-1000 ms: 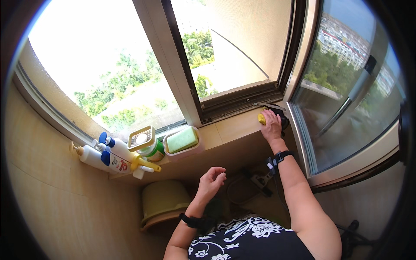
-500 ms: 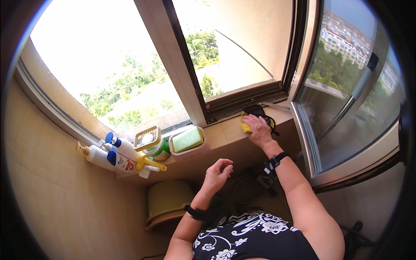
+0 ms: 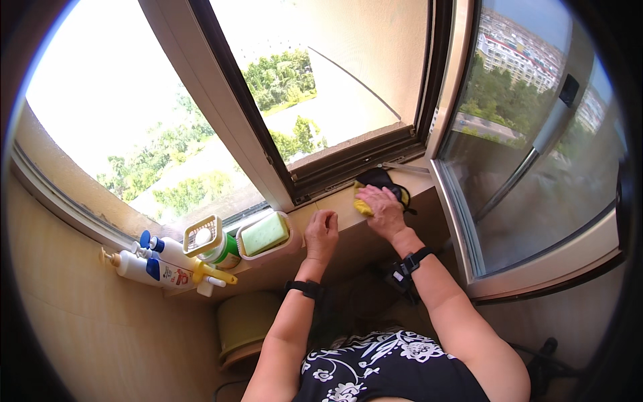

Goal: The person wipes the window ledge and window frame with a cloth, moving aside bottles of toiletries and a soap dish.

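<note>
On the tiled window sill (image 3: pixel 338 201), my right hand (image 3: pixel 384 209) presses down on a yellow and black cloth (image 3: pixel 375 178). Its fingers lie over the yellow part, and the black part bunches out beyond them toward the window track. My left hand (image 3: pixel 321 234) is at the sill's front edge, just right of a pink basket (image 3: pixel 295 242). The fingers of this hand are curled in, and nothing shows in them. A pale green sponge (image 3: pixel 265 232) lies across the basket.
Left of the basket stand a green and white tub (image 3: pixel 231 251), a soap dish (image 3: pixel 202 236) with white soap, and several bottles (image 3: pixel 137 268). An opened window sash (image 3: pixel 522 174) swings inward at right. A bucket (image 3: pixel 248 321) sits below the sill.
My left hand has moved forward, up to the sill beside the basket. My right hand remains on the cloth. The whole view has shifted, so the scene sits farther left.
</note>
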{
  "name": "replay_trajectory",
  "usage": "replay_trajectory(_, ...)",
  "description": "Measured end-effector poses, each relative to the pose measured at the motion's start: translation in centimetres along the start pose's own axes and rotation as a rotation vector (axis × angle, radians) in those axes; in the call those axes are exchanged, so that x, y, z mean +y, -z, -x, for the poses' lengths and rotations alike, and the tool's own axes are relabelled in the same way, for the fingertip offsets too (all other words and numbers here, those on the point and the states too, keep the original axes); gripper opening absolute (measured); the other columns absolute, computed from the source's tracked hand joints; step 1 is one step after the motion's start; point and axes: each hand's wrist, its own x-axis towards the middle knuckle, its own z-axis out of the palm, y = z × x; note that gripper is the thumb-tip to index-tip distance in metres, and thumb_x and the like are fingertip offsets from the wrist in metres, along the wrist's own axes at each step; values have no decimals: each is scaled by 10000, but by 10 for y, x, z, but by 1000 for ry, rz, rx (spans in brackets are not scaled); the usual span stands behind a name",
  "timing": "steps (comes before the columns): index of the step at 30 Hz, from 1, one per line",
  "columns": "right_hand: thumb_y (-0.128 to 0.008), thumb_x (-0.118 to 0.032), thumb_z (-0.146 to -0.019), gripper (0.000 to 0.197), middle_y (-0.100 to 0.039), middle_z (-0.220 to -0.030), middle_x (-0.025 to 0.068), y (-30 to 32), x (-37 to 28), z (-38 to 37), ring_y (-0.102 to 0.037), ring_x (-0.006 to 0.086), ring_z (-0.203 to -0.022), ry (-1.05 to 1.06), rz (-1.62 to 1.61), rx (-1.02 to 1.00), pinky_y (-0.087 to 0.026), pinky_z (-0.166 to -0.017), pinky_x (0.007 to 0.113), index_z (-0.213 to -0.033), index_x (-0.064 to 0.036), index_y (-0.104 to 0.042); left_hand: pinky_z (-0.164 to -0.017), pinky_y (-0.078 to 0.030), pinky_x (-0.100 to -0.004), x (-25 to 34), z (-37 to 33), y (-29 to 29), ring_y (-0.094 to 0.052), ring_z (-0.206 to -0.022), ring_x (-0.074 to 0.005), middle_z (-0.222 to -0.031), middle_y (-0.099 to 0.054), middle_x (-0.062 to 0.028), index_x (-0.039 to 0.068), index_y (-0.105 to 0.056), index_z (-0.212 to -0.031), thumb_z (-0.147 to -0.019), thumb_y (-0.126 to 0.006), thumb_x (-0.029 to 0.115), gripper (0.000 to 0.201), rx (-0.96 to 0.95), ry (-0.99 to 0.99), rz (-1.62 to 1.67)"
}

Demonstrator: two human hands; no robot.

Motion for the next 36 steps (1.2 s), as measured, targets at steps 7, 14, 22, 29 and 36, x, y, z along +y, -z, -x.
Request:
replay_trajectory(7,-649,-200,-809,377,-634,-1293,49,-6,22,6,-530,233,-1277,-60,72,152,-322,-1118,447,-1174,-105,-649,-600,-484,-406,1,5,-14,-592,-675,-328,-771,-598,-118,73,-594,-847,-900,-650,91,80,-35,-136,-61)
replay_trajectory(14,-639,-88,-780,478,-620,-1308,59,11,-5,5,-530,241,-1290,151,-120,-21,-362,-1108,445,-1255,-135,-609,-576,-459,-402,0,8,-1,-575,-652,-333,-697,-561,-136,40,-569,-768,-918,-628,80,167,-14,-167,-93)
replay_trajectory(22,-619,11,-784,366,-629,-1159,124,1,26,-21,-591,329,-1108,-275,-144,337,-468,-974,399,-1138,-80,-628,-559,-453,-421,4,4,-1,-562,-630,-338,-668,-543,-123,52,-561,-737,-901,-652,114,197,-53,-247,-51)
replay_trajectory(29,-555,5,-799,357,-651,-1148,104,-31,-32,-35,-608,293,-1113,99,-200,140,-487,-974,395,-1130,-92,-646,-616,-463,-408,-6,14,-5,-567,-669,-306,-686,-565,-93,85,-538,-703,-877,-666,157,228,-231,-300,-296)
replay_trajectory(36,-579,-52,-793,358,-651,-1175,42,-1,15,-24,-587,247,-1154,-30,91,122,-442,-1003,381,-1133,-119,-668,-609,-461,-406,4,3,5,-549,-635,-306,-650,-538,-93,77,-541,-686,-854,-684,127,227,-142,-364,-99)
